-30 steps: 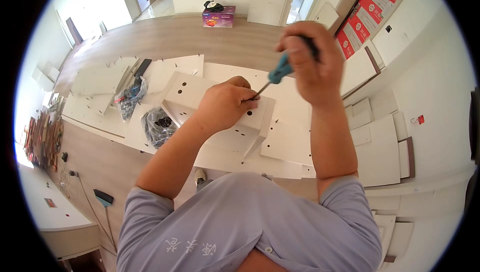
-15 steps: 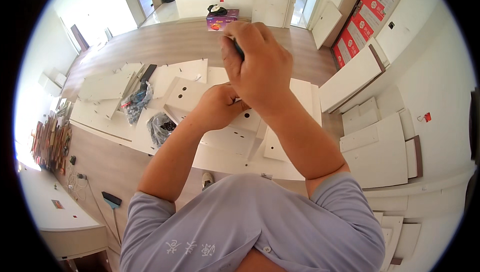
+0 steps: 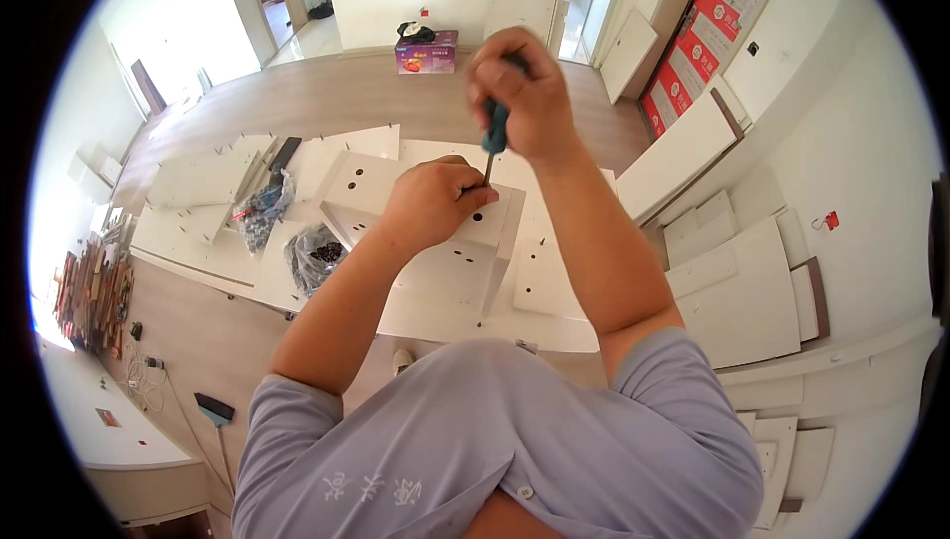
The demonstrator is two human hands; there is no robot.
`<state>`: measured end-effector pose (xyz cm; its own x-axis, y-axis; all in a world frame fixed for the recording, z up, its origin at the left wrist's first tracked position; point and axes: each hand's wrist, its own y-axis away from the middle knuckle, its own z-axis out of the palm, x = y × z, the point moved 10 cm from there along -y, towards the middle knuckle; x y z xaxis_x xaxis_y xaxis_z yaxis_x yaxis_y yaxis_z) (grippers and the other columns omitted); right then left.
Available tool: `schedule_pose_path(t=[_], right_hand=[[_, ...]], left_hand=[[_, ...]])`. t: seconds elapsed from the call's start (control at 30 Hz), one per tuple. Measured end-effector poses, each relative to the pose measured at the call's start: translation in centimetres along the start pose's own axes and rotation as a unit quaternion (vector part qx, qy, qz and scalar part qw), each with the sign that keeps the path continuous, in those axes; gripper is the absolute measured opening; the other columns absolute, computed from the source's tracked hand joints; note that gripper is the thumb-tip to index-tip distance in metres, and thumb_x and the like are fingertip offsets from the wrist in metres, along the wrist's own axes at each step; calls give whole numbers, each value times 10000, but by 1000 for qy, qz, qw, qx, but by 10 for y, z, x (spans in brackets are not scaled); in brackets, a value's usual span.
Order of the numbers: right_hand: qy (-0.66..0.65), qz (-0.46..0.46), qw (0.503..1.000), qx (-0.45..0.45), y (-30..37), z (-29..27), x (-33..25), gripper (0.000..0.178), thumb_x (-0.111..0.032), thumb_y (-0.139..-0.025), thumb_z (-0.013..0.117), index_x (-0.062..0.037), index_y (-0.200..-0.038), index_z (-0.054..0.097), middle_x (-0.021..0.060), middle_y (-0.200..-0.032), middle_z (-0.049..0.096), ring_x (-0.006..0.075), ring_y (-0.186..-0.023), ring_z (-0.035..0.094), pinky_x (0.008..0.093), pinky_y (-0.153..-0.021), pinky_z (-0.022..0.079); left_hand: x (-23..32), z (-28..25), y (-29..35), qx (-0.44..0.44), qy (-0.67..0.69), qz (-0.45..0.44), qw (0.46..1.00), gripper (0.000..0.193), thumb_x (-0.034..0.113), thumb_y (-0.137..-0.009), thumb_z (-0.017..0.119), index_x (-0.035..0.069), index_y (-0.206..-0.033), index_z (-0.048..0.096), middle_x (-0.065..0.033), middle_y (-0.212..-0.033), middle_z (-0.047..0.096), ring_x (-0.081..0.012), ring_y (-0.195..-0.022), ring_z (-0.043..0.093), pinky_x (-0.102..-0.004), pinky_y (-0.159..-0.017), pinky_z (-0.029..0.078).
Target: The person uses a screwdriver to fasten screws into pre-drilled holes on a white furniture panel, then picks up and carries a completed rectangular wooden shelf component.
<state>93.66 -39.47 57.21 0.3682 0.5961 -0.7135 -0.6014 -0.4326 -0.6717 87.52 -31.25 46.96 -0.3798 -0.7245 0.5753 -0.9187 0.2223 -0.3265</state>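
Observation:
In front of me a white furniture box point(image 3: 473, 274) with dark holes in its panels stands on a large white board. My right hand point(image 3: 524, 94) is closed around the dark green handle of a screwdriver point(image 3: 495, 128), held upright above the box. The shaft runs down to the fingers of my left hand point(image 3: 435, 200). That hand rests on the box's top panel, its thumb and fingers pinched round the lower shaft. The tip, and any screw under it, is hidden by those fingers.
Left of the box lie clear bags of hardware point(image 3: 315, 254) and loose white panels point(image 3: 203, 173). More panels point(image 3: 737, 292) lean along the right wall. A purple carton point(image 3: 427, 52) sits on the floor beyond; a broom point(image 3: 215, 408) is at the lower left.
My right hand has shifted right and turned, so the screwdriver's handle and shaft now show. My left hand stays on the box. The whole view has shifted slightly.

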Motion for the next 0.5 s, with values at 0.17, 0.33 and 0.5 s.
schedule_pose_path(t=[0.17, 0.33, 0.5], right_hand=[[433, -196, 868, 145, 19, 44, -35, 115, -122, -976, 684, -68, -1058, 623, 44, -835, 650, 151, -650, 595, 306, -597, 493], [326, -65, 942, -47, 4, 54, -26, 213, -148, -979, 672, -68, -1172, 630, 42, -898, 685, 148, -749, 653, 298, -700, 534], [300, 81, 950, -8, -7, 21, -13, 281, -118, -960, 682, -41, -1224, 631, 44, -956, 699, 137, -842, 676, 287, -741, 556]], left_hand=[[-3, 0, 4, -25, 27, -40, 999, 182, 252, -954, 707, 77, -959, 754, -95, -964, 718, -332, -906, 670, -443, -803, 528], [-10, 6, 0, -31, 27, -19, 999, 142, 207, -957, 696, 71, -971, 735, -92, -971, 722, -336, -920, 671, -440, -815, 525], [-3, 5, -1, -19, -10, 6, 1000, 176, 236, -976, 658, 72, -934, 708, -75, -965, 700, -324, -928, 673, -446, -812, 527]])
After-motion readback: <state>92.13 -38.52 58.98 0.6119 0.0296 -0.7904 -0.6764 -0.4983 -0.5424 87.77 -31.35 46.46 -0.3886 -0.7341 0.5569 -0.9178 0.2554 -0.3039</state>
